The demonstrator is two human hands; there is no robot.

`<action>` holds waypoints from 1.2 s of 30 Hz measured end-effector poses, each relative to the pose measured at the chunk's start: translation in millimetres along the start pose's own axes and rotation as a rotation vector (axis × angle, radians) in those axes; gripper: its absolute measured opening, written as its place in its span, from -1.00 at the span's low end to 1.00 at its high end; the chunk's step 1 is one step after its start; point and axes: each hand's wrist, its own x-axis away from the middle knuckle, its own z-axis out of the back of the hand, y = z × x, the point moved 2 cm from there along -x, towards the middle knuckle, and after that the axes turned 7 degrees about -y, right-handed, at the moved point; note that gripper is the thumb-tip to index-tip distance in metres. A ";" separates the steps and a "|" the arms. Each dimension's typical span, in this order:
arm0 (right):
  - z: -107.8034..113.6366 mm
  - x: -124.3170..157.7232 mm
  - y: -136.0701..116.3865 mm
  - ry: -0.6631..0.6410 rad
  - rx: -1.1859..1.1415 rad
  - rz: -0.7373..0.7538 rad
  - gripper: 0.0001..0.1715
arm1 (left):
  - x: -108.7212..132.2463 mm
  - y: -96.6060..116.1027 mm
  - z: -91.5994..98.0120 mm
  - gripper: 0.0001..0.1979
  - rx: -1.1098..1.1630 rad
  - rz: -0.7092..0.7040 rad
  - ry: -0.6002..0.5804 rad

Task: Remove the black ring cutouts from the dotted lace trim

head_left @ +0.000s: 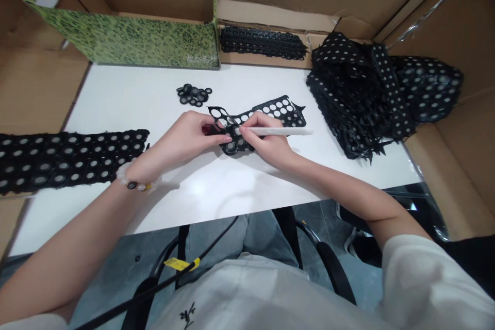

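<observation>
Left hand (189,134) grasping a black holed strip (284,117), strip's long axis slanting up rightward across the desk (154,95), right hand (268,142) clenching a white stick (282,131), tip on strip

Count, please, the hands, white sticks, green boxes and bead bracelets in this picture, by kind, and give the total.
Left hand: 1
Right hand: 1
White stick: 1
Green patterned box: 1
Bead bracelet: 1
Total: 5
</observation>
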 end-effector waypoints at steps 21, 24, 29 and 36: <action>-7.3 1.8 -0.1 -0.029 0.296 0.125 -0.76 | 0.2 1.7 -9.2 -0.65 -0.056 -0.162 0.056; -9.0 0.8 1.4 -0.041 0.326 0.112 -0.75 | 0.5 4.3 -8.4 -0.64 -0.035 -0.148 0.052; -6.6 1.2 -0.8 -0.052 0.265 0.219 -0.67 | -2.8 -1.4 1.0 -0.59 0.034 -0.093 -0.012; 54.8 -19.6 7.9 -0.001 0.282 0.069 -0.57 | -4.7 -10.4 21.3 -0.66 0.096 -0.006 -0.011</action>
